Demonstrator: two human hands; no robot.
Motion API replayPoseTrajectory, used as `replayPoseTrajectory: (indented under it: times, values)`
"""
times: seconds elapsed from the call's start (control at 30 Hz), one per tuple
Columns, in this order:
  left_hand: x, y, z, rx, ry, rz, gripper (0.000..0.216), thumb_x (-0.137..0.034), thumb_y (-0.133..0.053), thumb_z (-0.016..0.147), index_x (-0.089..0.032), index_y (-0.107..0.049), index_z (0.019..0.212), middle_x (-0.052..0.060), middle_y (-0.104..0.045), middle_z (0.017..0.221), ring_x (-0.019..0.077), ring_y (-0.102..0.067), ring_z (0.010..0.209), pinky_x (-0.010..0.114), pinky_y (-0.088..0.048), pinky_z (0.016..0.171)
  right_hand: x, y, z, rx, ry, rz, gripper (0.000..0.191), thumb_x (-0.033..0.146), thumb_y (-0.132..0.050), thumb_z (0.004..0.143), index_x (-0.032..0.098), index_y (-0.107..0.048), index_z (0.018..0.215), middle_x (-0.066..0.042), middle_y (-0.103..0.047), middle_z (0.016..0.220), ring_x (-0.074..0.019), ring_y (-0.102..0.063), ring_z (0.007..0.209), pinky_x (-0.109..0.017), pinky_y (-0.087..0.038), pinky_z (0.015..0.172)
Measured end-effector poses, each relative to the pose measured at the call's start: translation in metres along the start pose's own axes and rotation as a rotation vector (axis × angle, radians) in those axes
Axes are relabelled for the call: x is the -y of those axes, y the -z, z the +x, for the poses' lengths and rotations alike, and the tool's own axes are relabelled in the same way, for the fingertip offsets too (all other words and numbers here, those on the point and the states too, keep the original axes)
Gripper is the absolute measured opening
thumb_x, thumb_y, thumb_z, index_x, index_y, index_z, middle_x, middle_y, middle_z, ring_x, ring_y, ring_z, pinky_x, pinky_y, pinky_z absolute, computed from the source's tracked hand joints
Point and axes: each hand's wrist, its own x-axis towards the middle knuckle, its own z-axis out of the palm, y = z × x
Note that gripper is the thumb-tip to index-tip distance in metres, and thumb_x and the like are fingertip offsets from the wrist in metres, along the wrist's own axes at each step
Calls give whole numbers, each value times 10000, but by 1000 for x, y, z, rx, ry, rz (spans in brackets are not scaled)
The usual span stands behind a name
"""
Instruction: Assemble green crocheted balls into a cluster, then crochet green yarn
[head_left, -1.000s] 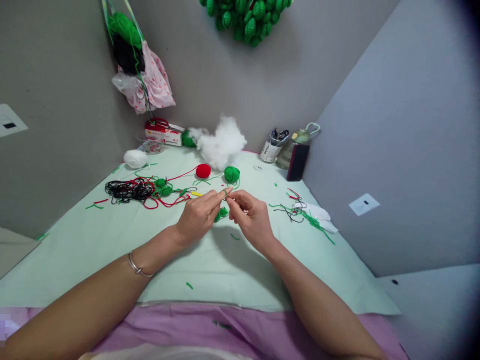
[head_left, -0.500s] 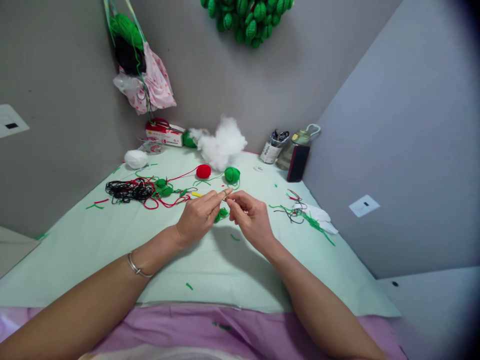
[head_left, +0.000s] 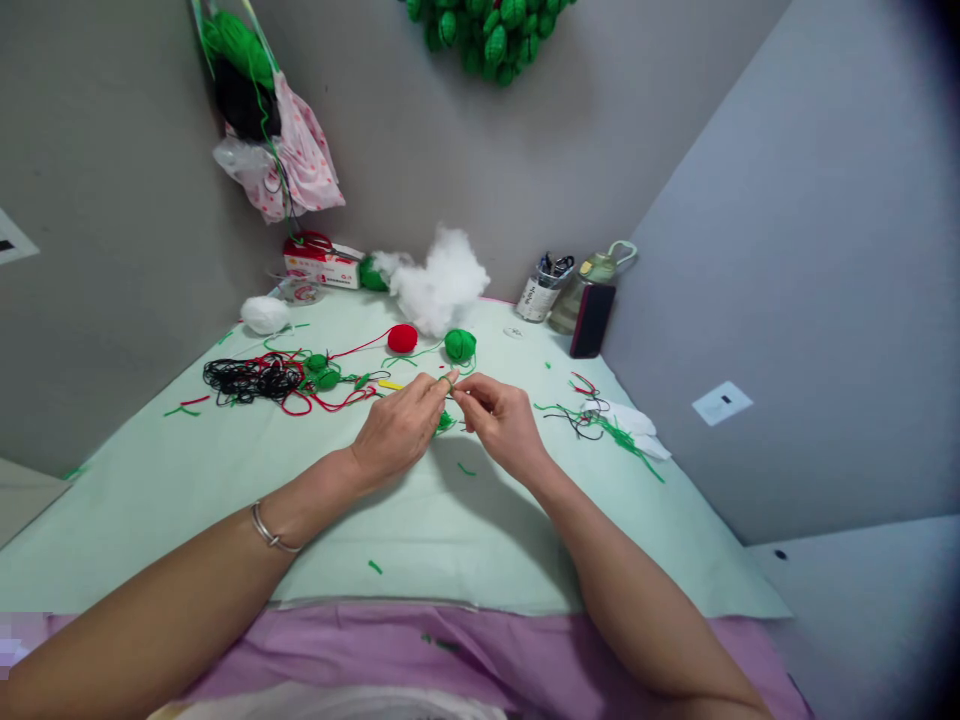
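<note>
My left hand (head_left: 401,425) is closed, its index finger stretched forward with a strand of green yarn (head_left: 448,382) looped round it. A small bunch of green yarn (head_left: 445,423) shows beneath the fingers, partly hidden. Pressed close against it, my right hand (head_left: 499,418) pinches at the yarn by the left fingertips; whether a thin tool is also in that pinch cannot be seen. Just beyond the hands lie a green yarn ball (head_left: 460,346), a red yarn ball (head_left: 402,339) and a thin yellow piece (head_left: 390,386).
Tangled black yarn (head_left: 251,380) lies left among red and green strands. White stuffing (head_left: 442,280), a box (head_left: 322,266) with red-handled scissors (head_left: 311,241), a pen cup (head_left: 538,298), a bottle (head_left: 574,305) and a phone (head_left: 593,321) line the back. Yarn scraps (head_left: 619,436) lie right.
The whole view has shifted slightly left and up. My hands stay together on the yarn, with the fingers at the loop a little differently placed.
</note>
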Motion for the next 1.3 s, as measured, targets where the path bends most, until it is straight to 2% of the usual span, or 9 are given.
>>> replayPoseTrajectory:
  times: [0.13, 0.27, 0.37, 0.43, 0.6, 0.83, 1.17, 1.3]
  values:
    - [-1, -1, 1, -12, 7, -49, 389, -185, -360, 1025, -137, -534, 1370, 158, -645, 1220, 250, -646, 1043, 364, -519, 798, -6, 1, 5, 45, -39, 61, 204, 333, -553, 892, 175, -669, 836, 55, -484, 545, -106, -435, 517, -246, -317, 536]
    - [-1, 1, 3, -7, 15, -31, 375, -184, -394, 1010, -152, -574, 1337, 199, -544, 1453, 324, -570, 1242, 507, -470, 973, -8, 1, 9, 82, -76, 157, 207, 352, -569, 863, 170, -662, 825, 65, -457, 512, -103, -396, 494, -249, -315, 525]
    - [-2, 2, 3, 16, 12, -38, 379, -153, -393, 998, -142, -585, 1326, 208, -428, 1568, 349, -370, 1467, 592, -338, 1140, -10, 1, 12, 100, -82, 195, 211, 368, -582, 844, 171, -654, 820, 67, -458, 511, -101, -394, 491, -248, -319, 525]
    - [-2, 2, 3, 44, 13, -49, 389, -140, -388, 994, -138, -582, 1331, 211, -376, 1603, 337, -242, 1539, 614, -261, 1195, -11, 0, 14, 102, -105, 228, 220, 384, -597, 826, 171, -647, 810, 71, -450, 505, -96, -378, 481, -246, -314, 512]
    - [0, -1, 3, 100, 26, -64, 409, -132, -389, 990, -150, -573, 1355, 199, -350, 1624, 322, -174, 1566, 626, -221, 1221, -17, -1, 16, 160, -124, 285, 210, 372, -612, 814, 166, -652, 812, 77, -429, 510, -87, -353, 491, -234, -294, 502]
    - [0, -3, 2, 150, 28, -47, 442, -80, -398, 947, -126, -559, 1356, 186, -352, 1629, 321, -161, 1569, 605, -201, 1241, -25, -2, 19, 179, -156, 330, 246, 405, -640, 800, 159, -643, 798, 80, -436, 517, -72, -322, 480, -227, -254, 480]
    - [0, -4, 1, 166, 28, -51, 438, -78, -384, 941, -120, -571, 1336, 195, -335, 1635, 319, -161, 1569, 616, -193, 1242, -26, -1, 19, 155, -201, 329, 255, 418, -650, 779, 167, -612, 753, 89, -412, 496, -70, -307, 466, -239, -229, 487]
    - [1, -7, 0, 183, 16, -49, 458, -73, -374, 941, -119, -561, 1357, 197, -323, 1641, 320, -155, 1570, 620, -182, 1243, -27, 0, 20, 196, -216, 363, 282, 440, -672, 769, 165, -609, 752, 89, -421, 489, -68, -305, 464, -240, -213, 493]
